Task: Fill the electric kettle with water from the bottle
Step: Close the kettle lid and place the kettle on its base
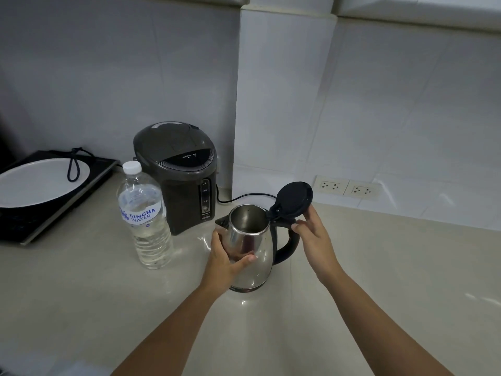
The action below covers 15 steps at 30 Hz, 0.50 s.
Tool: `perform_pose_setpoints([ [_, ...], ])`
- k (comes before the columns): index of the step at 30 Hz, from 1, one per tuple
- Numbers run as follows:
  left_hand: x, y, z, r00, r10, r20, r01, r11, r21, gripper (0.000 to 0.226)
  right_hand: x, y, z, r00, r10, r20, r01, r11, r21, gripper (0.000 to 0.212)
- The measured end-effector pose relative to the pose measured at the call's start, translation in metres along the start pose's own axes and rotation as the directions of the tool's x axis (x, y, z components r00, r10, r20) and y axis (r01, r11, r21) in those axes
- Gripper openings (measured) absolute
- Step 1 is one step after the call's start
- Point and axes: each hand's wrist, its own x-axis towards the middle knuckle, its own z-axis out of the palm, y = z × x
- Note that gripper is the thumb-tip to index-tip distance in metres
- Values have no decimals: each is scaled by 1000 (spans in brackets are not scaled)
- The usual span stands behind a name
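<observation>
We see the shiny stainless-steel electric kettle (250, 248) standing upright on the pale beige surface (379, 267), its round black hinged lid (294, 198) swung up and back so the bare metal inside shows; our left hand (226, 260) is wrapped around the kettle's body just under the spout, thumb across the front, gripping it; our right hand (315, 236) sits at the far side of the kettle, fingers loosely spread, fingertips touching the lid's edge and the top of the black handle (288, 246), though whether it truly pinches anything we cannot tell; the clear plastic water bottle with a white cap and blue lettering (145, 217) stands upright just left of the left hand, untouched and capped; behind it stands a dark grey hot-water dispenser (177, 172).
</observation>
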Motion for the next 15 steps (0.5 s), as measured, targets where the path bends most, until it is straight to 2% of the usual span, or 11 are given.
perform_pose_setpoints([
  [5, 4, -11, 0, 1000, 6, -22, -6, 1000, -6, 112, 9, -6, 2, 1000, -9, -15, 10, 998, 65, 52],
  [11, 0, -3, 1, 999, 48, -12, -49, 998, -44, 97, 20, -18, 11, 997, -42, -69, 49, 994, 94, 32],
  [15, 0, -3, 1, 997, 78, -12, -78, 997, -20, 89, 31, -19, 17, 994, -75, -85, 78, 996, 32, 26],
])
